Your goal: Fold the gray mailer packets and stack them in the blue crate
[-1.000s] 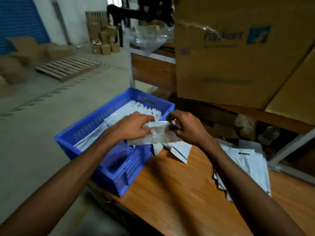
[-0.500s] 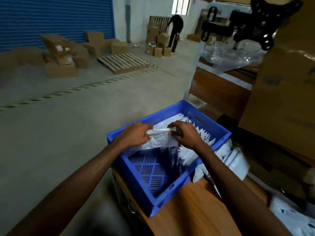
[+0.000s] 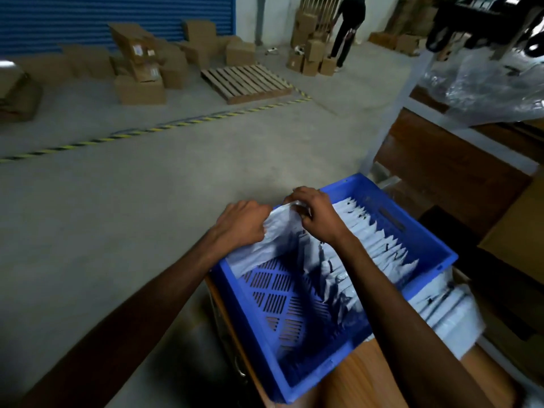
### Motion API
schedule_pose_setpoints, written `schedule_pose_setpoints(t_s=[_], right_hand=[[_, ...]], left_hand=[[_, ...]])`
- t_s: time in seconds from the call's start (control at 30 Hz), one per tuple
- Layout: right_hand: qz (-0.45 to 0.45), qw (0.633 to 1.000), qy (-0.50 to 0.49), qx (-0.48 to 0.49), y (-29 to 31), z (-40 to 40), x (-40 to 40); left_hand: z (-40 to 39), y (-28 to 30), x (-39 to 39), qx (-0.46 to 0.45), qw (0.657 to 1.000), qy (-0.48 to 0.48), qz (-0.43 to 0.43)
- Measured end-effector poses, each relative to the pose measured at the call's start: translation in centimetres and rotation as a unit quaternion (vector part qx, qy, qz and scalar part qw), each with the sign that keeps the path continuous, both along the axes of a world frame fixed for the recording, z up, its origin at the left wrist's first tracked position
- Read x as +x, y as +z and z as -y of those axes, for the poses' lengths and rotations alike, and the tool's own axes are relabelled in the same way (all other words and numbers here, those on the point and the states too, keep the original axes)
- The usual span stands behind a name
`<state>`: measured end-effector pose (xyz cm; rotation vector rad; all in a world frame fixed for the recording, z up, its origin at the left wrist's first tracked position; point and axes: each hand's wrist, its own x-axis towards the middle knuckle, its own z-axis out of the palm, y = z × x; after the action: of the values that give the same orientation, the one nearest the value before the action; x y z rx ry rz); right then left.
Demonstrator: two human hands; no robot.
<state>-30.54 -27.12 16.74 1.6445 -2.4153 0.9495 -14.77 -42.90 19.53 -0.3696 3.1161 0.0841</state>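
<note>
Gray packet: folded mailer packet [image 3: 275, 231] pinched at its top edge by both hands, held over the far-left corner of the blue crate [image 3: 297, 375].
Long axis: along the crate's left wall, lower edge touching the slotted floor.
Left hand [image 3: 243, 223]: curled, pinching the packet's left end.
Right hand [image 3: 316, 214]: curled, pinching the top right.
Stacked row [image 3: 379, 245]: upright packets along the right wall, apart from the held one.
Likely next: lowering it in.
Spare packets [image 3: 447, 316]: on the tabletop [image 3: 362, 381], right of the crate.
</note>
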Motion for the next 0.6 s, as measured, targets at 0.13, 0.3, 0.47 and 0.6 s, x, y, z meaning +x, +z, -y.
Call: schedule_pose_setpoints(t_s=[0.13, 0.3, 0.47, 0.6], right_hand=[[0.033, 0.999, -0.011, -0.033, -2.1, 0.1, -0.9], [0.015, 0.999, -0.041, 0.006, -5.0, -0.7, -0.7], [-0.08, 0.992, -0.073, 0.06, -6.6, -1.1, 0.3], [-0.066, 0.992, -0.081, 0.073, -6.8, -1.1, 0.5]], left_hand=[[-1.1, -0.7, -0.6, -0.049, 0.999, 0.004, 0.018], [-2.4, -3.1, -1.0, -0.064, 0.996, 0.018, 0.058], [-3.3, -5.0, -1.0, -0.073, 0.994, 0.033, 0.075], [-3.8, -5.2, -1.0, -0.067, 0.995, 0.036, 0.069]])
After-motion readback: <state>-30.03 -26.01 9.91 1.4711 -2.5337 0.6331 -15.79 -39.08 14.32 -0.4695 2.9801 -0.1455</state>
